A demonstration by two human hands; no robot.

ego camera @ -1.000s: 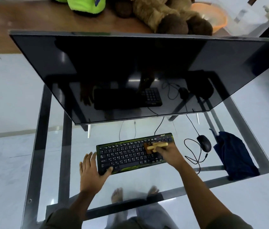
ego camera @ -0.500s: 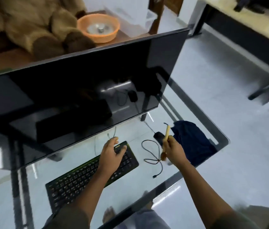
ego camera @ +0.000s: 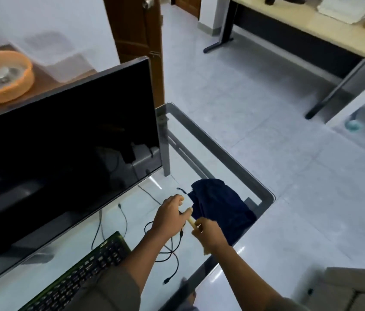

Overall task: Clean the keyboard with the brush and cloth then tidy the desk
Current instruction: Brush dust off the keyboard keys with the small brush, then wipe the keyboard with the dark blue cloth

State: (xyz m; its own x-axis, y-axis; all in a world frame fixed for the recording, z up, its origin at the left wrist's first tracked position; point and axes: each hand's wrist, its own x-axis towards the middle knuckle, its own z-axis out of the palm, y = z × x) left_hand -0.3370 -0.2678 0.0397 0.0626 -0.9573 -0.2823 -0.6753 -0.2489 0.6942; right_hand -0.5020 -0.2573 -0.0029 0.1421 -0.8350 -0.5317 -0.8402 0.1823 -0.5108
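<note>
The black keyboard (ego camera: 82, 270) with green trim lies at the lower left of the glass desk (ego camera: 228, 159). My right hand (ego camera: 209, 233) grips the wooden brush (ego camera: 191, 221), its handle pointing up and left. My left hand (ego camera: 169, 217) is curled just left of it, over the spot where the mouse lay, and its thumb touches the handle's tip. The mouse itself is hidden; I cannot tell whether the left hand holds anything. The dark blue cloth (ego camera: 220, 206) lies crumpled right behind both hands, near the desk's right corner.
A loose black cable (ego camera: 170, 254) loops under my left wrist, its plug end lying free. A large dark monitor (ego camera: 64, 153) stands at the left. Behind it are an orange bowl (ego camera: 3, 77) and a wooden door (ego camera: 136, 30). Another desk (ego camera: 311, 30) stands across the tiled floor.
My left hand left the keyboard and moved right, next to the brush. My right hand lifted the brush off the keys toward the cloth. My view swung right.
</note>
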